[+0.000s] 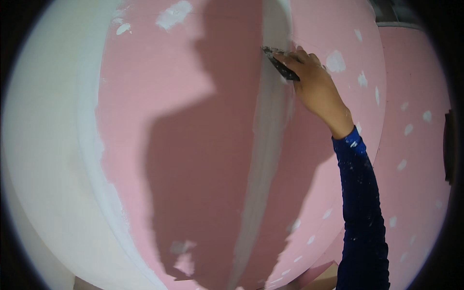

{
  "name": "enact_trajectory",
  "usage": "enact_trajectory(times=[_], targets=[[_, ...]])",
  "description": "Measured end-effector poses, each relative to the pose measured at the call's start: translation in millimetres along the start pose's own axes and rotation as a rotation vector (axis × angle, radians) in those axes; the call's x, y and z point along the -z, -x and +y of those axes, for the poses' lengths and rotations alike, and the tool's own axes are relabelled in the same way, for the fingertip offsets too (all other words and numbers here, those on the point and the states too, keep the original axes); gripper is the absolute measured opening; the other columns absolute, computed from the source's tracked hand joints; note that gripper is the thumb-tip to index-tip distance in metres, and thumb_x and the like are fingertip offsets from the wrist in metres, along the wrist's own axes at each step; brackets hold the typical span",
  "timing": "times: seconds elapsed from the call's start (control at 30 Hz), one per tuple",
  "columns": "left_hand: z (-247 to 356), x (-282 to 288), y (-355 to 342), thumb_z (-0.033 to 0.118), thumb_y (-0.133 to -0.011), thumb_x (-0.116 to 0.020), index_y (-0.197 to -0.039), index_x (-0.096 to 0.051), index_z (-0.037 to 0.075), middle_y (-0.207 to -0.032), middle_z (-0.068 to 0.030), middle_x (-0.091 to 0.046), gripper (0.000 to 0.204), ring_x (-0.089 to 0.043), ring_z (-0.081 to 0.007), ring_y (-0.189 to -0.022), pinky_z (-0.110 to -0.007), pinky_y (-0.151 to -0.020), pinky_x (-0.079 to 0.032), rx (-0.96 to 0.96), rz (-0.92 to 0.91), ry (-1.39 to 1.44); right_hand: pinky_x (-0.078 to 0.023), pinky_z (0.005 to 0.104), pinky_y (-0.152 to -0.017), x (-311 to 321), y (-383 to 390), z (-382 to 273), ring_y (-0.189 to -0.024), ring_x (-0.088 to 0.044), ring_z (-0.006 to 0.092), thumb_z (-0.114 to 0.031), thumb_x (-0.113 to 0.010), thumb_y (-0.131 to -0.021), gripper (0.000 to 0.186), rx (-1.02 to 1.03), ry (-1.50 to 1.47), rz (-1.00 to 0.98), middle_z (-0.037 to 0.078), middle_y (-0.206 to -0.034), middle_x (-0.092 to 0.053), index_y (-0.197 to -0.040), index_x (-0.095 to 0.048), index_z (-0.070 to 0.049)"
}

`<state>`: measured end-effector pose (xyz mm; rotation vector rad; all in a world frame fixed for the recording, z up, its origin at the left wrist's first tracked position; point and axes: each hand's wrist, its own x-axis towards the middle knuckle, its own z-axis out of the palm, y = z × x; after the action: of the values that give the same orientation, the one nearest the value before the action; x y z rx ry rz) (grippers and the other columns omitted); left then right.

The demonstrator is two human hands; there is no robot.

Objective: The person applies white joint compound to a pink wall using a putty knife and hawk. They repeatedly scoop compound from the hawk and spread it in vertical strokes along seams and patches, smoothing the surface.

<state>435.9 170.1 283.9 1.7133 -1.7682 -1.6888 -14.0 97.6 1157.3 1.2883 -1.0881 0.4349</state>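
My right hand (311, 77), in a dark blue sleeve flecked with white, grips a dark putty knife (285, 68) smeared with pale compound. The blade lies at a long vertical strip of white compound (266, 159) on the pink wall board (130, 82), near the top of the picture. My left hand is out of view. A large shadow of my head and body falls across the board and the strip.
A pale wall (43, 121) with a white filled edge runs down the left. Another pink board (415, 145) with scattered white patches stands on the right, with a dark object (448, 145) at its far edge. Part of a tan board (324, 275) shows low at the right.
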Motion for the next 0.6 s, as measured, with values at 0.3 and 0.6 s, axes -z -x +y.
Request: enact_trajectory(times=[0.3, 0.6], targets=[[64, 39, 102, 0.069, -0.094, -0.059, -0.11, -0.072, -0.001, -0.069, -0.0071, -0.062, 0.073, -0.057, -0.0178, -0.058, -0.036, -0.052, -0.047, 0.064, 0.056, 0.093, -0.048, 0.0485, -0.109, 14, -1, -6, -0.128, -0.054, 0.0373, 0.008, -0.059, -0.087, 0.064, -0.09, -0.05, -0.026, 0.013, -0.137, -0.06, -0.144, -0.061, -0.022], [97, 93, 147, 0.067, -0.093, -0.06, -0.098, -0.071, -0.002, -0.064, -0.0065, -0.06, 0.07, -0.057, -0.0179, -0.056, -0.036, -0.051, -0.048, 0.061, 0.109, 0.04, -0.043, 0.0557, -0.111, 15, -4, -7, -0.134, -0.047, 0.0371, 0.001, -0.064, -0.088, 0.07, -0.17, -0.105, -0.216, 0.014, -0.144, -0.051, -0.152, -0.051, -0.025]])
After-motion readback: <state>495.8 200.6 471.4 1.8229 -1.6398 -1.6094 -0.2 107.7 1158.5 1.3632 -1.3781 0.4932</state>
